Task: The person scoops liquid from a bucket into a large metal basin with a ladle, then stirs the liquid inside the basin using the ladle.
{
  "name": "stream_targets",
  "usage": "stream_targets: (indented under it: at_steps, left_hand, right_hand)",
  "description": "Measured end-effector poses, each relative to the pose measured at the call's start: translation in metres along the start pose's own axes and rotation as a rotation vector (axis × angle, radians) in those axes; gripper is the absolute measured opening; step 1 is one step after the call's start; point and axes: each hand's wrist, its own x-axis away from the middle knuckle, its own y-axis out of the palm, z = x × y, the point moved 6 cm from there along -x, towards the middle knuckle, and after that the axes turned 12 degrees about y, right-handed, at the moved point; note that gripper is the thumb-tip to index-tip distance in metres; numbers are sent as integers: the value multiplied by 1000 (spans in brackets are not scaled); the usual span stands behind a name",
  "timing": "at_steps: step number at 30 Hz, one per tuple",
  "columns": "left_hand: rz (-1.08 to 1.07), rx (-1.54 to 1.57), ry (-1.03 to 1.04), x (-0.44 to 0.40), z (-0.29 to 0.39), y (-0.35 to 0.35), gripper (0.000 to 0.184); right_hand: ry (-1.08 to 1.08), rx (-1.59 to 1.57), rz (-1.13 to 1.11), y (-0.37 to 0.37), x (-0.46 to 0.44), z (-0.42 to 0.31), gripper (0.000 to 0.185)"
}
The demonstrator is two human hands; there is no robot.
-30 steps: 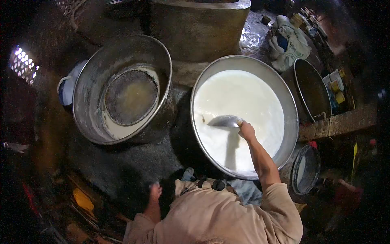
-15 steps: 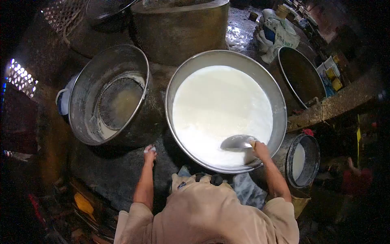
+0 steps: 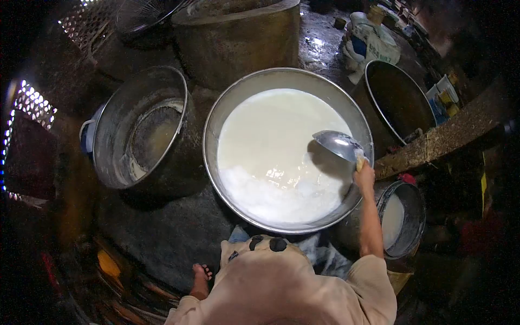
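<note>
My right hand (image 3: 364, 175) is closed around the short, light handle of a shiny metal scoop (image 3: 337, 143). The scoop is tilted above the right side of a wide metal vat (image 3: 215, 187), casting a shadow on the liquid. White milky liquid (image 3: 271, 132) fills much of the vat, with foam (image 3: 260, 197) along the near side. My left hand (image 3: 202, 273) is low beside my shirt, apart from the vat. Its fingers are loosely curled with the tips apart, and nothing shows in them.
A tilted metal vat (image 3: 111, 116) with white residue stands left. Right are a dark round vat (image 3: 374, 103), a thick beam (image 3: 449, 130) and a smaller container (image 3: 420, 216) holding pale liquid. A large drum (image 3: 238, 46) is behind; sacks (image 3: 379, 49) lie farther back.
The scoop has risen from the liquid near the front rim and moved away from me, still in my right hand. My left hand has drawn back toward my body. Foam has gathered nearer the front.
</note>
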Motion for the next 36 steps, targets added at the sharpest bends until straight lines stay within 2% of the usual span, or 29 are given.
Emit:
stream_targets:
  at_steps: [1,4,8,10,13,16,18,19,22,23,25,26,27,30,31,32,33,34,36]
  left_hand:
    - [31,15,17,-6,-7,-2,38]
    - [-14,-162,-148,-58,-31,-13,24]
    - [-88,0,72,-61,-10,-9,17]
    - [-142,-24,129,-63,17,1,16]
    - [-275,149,267,-85,58,27,17]
    - [-276,94,326,-79,128,70,22]
    - [-354,109,389,-68,180,107,25]
    - [-411,137,406,-66,204,127,26]
    - [-420,170,585,-27,273,180,33]
    - [-390,148,635,-16,293,198,34]
    - [-414,132,663,-1,325,231,48]
    - [-363,83,750,6,342,244,48]
    - [-313,32,836,13,355,256,48]
    - [-245,-82,1060,27,371,280,50]
    - [-237,-104,1069,27,371,287,50]
    - [-228,-124,1080,35,373,289,49]
    - [-187,-297,1242,49,376,287,49]
    - [-187,-282,1118,12,358,308,46]
    - [-103,-251,1271,54,374,287,44]
  right_hand:
    - [11,-3,-3,14,-7,-1,29]
    - [128,-49,-180,44,-4,-14,26]
    - [7,-32,-170,93,14,-13,23]
    - [-21,-48,-206,115,31,-13,22]
    - [83,-121,-277,138,61,-24,22]
    - [101,-173,-373,177,90,-30,23]
    - [-94,-107,-233,177,115,-54,22]
    - [-8,-155,-318,185,125,-58,22]
    - [-30,-195,-346,205,155,-77,22]
    - [147,-191,-497,198,168,-87,31]
    - [159,-208,-562,179,194,-117,32]
    - [166,-217,-595,179,203,-126,32]
    - [-31,-277,-528,182,209,-136,36]
    - [101,-314,-635,147,227,-175,39]
    - [157,-357,-681,135,226,-185,42]
    - [77,-377,-683,125,219,-197,43]
    - [82,-348,-719,114,212,-203,44]
    - [86,-317,-758,82,204,-232,44]
    - [-19,-249,-741,57,177,-267,46]
